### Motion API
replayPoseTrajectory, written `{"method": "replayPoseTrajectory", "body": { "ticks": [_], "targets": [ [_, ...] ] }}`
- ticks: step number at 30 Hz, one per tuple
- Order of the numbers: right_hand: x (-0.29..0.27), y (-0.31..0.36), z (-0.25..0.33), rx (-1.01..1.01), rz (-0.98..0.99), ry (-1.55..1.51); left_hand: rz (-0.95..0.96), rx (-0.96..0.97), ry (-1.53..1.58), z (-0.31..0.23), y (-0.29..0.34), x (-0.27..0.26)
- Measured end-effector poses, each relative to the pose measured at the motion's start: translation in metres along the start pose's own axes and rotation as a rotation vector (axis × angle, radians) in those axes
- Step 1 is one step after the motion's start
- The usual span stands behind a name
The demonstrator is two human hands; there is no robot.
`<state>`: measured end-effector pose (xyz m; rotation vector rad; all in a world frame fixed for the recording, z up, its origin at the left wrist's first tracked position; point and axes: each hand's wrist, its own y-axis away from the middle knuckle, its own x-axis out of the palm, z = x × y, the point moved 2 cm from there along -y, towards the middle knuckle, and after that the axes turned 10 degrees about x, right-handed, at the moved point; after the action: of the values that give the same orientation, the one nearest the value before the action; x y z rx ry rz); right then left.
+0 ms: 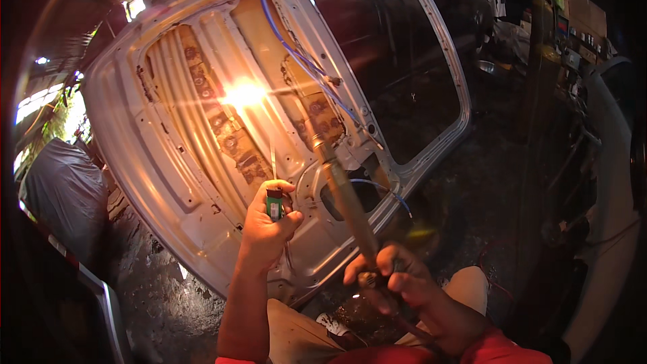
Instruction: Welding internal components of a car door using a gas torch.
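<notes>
The dark, stained floor (168, 303) carries a large silvery door panel (286, 141).

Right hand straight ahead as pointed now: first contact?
Leading with the gas torch, the right hand would probably meet the vehicle door shell first; the gap beyond the tip is hard to judge.

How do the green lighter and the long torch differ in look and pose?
The green lighter is small and boxy; the torch is long, tubular and brownish. The lighter stands nearly upright in the left hand; the torch slants up-left from the right hand. Both are hand-held.
</notes>
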<state>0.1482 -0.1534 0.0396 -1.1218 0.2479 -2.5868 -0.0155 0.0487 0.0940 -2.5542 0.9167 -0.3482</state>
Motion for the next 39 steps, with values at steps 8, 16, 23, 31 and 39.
{"method": "replayPoseTrajectory", "body": {
  "ticks": [8, 16, 23, 31, 39],
  "targets": [
    [-0.09, 0.019, 0.005, -0.143, -0.144, -0.149, 0.054, -0.064, -0.47, 0.097, -0.039, 0.003],
    [-0.14, 0.018, 0.001, -0.168, -0.117, -0.575, 0.06, -0.07, -0.814, 0.178, -0.102, 0.023],
    [-0.164, 0.004, -0.007, -0.161, -0.223, -0.663, 0.099, -0.013, -0.984, 0.212, -0.118, 0.029],
    [-0.17, -0.015, 0.007, -0.054, -0.295, -0.603, 0.144, 0.065, -1.004, 0.202, -0.106, 0.033],
    [-0.189, -0.027, 0.015, -0.044, -0.216, -0.655, 0.157, 0.109, -1.061, 0.222, -0.094, 0.003]
  ]
}}
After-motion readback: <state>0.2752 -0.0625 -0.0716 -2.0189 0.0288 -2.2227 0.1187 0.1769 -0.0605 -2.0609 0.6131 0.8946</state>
